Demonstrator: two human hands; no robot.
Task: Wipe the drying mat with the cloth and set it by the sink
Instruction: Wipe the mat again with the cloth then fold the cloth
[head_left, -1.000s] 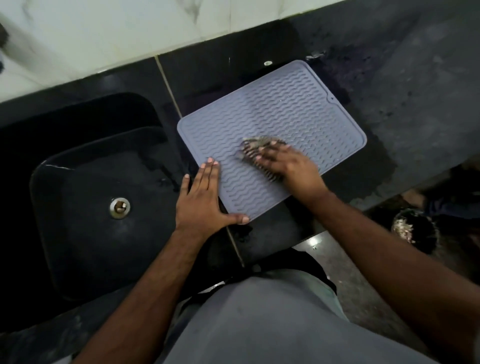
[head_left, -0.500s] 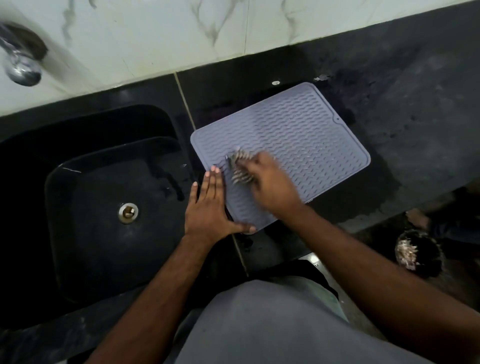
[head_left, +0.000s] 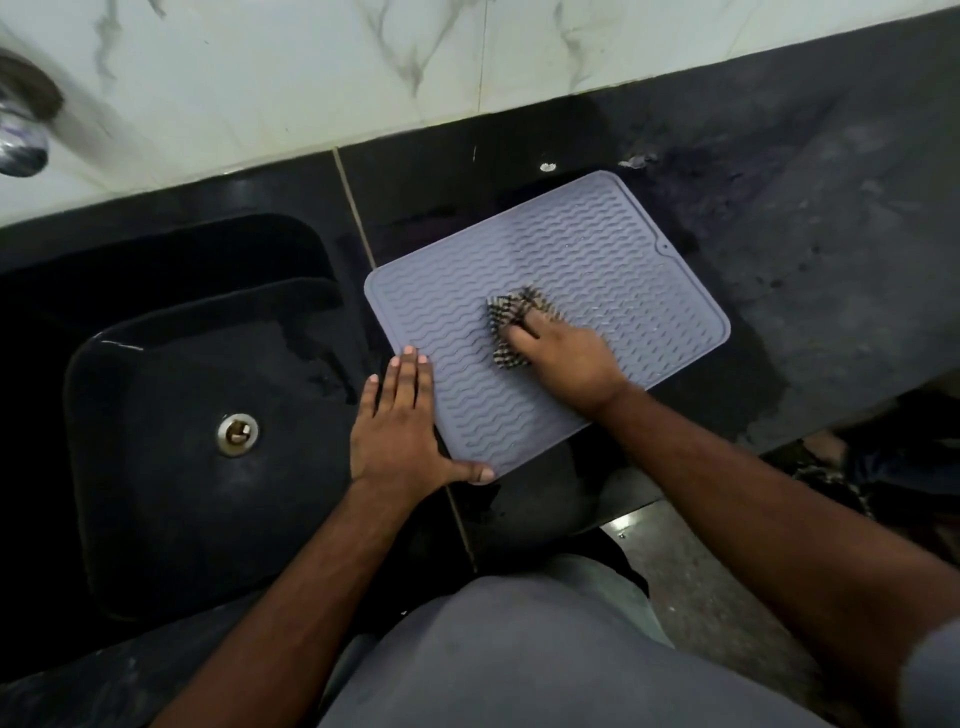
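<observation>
The step in hand appears to be the wiping itself; the person presses a checked cloth on the grey drying mat with the right hand, whose fingers are curled over the bunched cloth and grip it, so that part of the cloth shows beyond the fingertips and part beside the thumb; the left hand lies flat, its fingers straight and together, grasping nothing, the fingertips resting on the near-left edge of the mat and the thumb stretched along its near corner, which seems to keep the mat from sliding; the mat lies flat and turned at an angle on the dark counter, just beside the sink, and the ribbed area beyond the right fingertips, toward the wall, is bare of the cloth; the next move probably calls for the cloth to travel over that far part while the left hand holds the corner down, and after this for a grip on the mat edge so it can be set by the sink; as for containers, the sink, directly to the left of the left hand's fingers, holds no dishes, only the metal drain at its bottom and some wet shine on its wall; whether water stands in it cannot be told.
</observation>
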